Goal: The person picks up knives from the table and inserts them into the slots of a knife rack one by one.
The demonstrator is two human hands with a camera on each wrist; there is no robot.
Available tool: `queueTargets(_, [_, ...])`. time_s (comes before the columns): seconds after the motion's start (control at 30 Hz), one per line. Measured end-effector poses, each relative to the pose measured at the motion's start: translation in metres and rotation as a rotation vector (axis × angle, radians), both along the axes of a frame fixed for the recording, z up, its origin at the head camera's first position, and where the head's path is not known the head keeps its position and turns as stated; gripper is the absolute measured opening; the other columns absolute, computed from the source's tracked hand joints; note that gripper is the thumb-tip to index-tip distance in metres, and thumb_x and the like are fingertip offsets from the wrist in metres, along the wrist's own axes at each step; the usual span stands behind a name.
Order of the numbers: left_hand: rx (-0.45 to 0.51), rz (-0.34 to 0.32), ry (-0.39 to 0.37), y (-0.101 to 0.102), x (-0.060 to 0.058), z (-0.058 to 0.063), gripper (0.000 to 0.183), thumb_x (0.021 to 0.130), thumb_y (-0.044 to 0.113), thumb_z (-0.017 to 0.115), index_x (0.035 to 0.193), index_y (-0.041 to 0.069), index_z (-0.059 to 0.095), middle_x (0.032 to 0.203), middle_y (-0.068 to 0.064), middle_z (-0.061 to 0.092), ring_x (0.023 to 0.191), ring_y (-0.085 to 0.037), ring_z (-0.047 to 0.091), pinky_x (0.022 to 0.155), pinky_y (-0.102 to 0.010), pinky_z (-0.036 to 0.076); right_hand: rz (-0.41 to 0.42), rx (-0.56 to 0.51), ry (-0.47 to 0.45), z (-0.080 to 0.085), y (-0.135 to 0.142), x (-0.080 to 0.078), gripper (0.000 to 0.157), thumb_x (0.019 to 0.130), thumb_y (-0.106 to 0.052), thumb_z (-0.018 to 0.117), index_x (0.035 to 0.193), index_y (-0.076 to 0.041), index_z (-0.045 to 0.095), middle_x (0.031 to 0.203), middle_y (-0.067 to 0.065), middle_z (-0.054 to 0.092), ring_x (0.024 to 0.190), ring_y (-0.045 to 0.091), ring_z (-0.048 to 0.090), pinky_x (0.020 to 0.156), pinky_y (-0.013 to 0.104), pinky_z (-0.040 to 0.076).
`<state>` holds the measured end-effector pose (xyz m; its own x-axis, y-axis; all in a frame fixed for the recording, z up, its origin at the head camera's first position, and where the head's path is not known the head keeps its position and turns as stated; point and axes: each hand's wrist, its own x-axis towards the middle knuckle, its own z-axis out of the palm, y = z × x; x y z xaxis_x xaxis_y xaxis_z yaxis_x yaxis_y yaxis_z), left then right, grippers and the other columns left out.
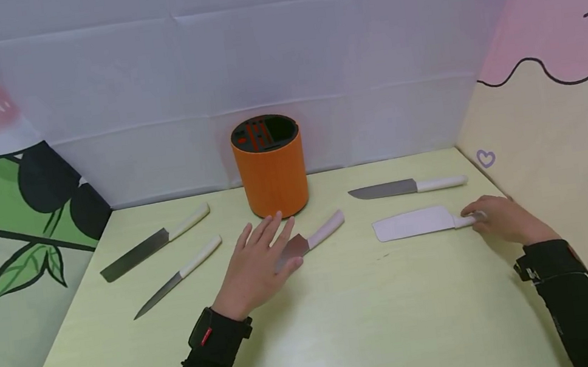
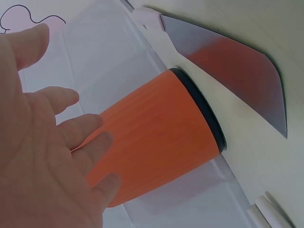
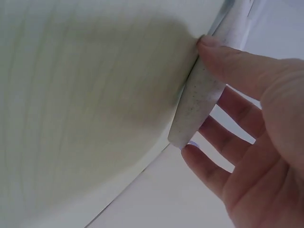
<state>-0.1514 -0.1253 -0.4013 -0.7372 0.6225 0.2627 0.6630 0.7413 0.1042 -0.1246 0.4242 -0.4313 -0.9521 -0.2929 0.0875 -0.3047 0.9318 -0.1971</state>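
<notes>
At the right of the head view a cleaver (image 1: 414, 223) with a broad pale blade lies on the table. My right hand (image 1: 508, 219) pinches its white handle; the right wrist view shows thumb and fingers on either side of the handle (image 3: 199, 102). My left hand (image 1: 257, 264) is spread over the middle of the table with its fingers straight and holds nothing. Partly hidden beneath it is a broad-bladed knife (image 1: 327, 228), whose blade (image 2: 232, 66) reflects orange in the left wrist view. Just beyond the left fingertips stands an orange cylindrical knife block (image 1: 273, 177) with a dark slotted top.
Behind the cleaver lies a pointed chef's knife (image 1: 383, 189). On the left side are a rectangular-bladed knife (image 1: 135, 257) and a narrow pointed knife (image 1: 159, 295), both white-handled. A white cloth wall (image 1: 149, 79) rises behind the table (image 1: 378, 332), with printed walls at both sides.
</notes>
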Motion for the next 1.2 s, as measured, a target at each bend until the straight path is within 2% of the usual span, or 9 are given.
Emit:
queueTargets(0.43, [-0.006, 0.000, -0.001, -0.0012, -0.0003, -0.0038, 0.073, 0.106, 0.050, 0.061, 0.166, 0.015, 0.039, 0.170, -0.015, 0.036, 0.158, -0.036, 0.033, 0.130, -0.061, 0.018, 0.031, 0.026, 0.092, -0.0065, 0.0002, 0.0006, 0.023, 0.083, 0.003, 0.086, 0.104, 0.000, 0.078, 0.095, 0.009, 0.073, 0.089, 0.031, 0.068, 0.080, 0.051, 0.058])
queueTargets(0.7, [-0.016, -0.002, -0.004, -0.0006, -0.0032, -0.0078, 0.073, 0.107, 0.052, 0.060, 0.167, 0.015, 0.038, 0.170, -0.015, 0.037, 0.158, -0.036, 0.033, 0.131, -0.061, 0.018, 0.024, 0.035, 0.056, -0.0077, 0.0031, 0.0049, 0.024, 0.085, 0.001, 0.086, 0.107, -0.001, 0.076, 0.097, 0.008, 0.070, 0.089, 0.027, 0.064, 0.079, 0.049, 0.057])
queueTargets(1.0, [-0.018, 0.002, -0.003, -0.0019, -0.0037, -0.0080, 0.073, 0.107, 0.052, 0.059, 0.167, 0.016, 0.038, 0.171, -0.015, 0.036, 0.159, -0.036, 0.032, 0.131, -0.061, 0.017, 0.044, 0.023, 0.081, -0.0079, 0.0022, 0.0068, 0.023, 0.086, 0.000, 0.085, 0.107, -0.003, 0.075, 0.097, 0.006, 0.069, 0.088, 0.023, 0.062, 0.078, 0.047, 0.057])
queueTargets(1.2, [-0.028, 0.013, -0.013, -0.0033, -0.0035, -0.0076, 0.074, 0.107, 0.052, 0.058, 0.168, 0.016, 0.036, 0.172, -0.014, 0.034, 0.160, -0.034, 0.030, 0.131, -0.060, 0.016, 0.048, 0.010, 0.063, -0.0083, 0.0044, 0.0075, 0.022, 0.087, -0.002, 0.084, 0.108, -0.003, 0.076, 0.099, 0.005, 0.069, 0.090, 0.023, 0.062, 0.080, 0.047, 0.056])
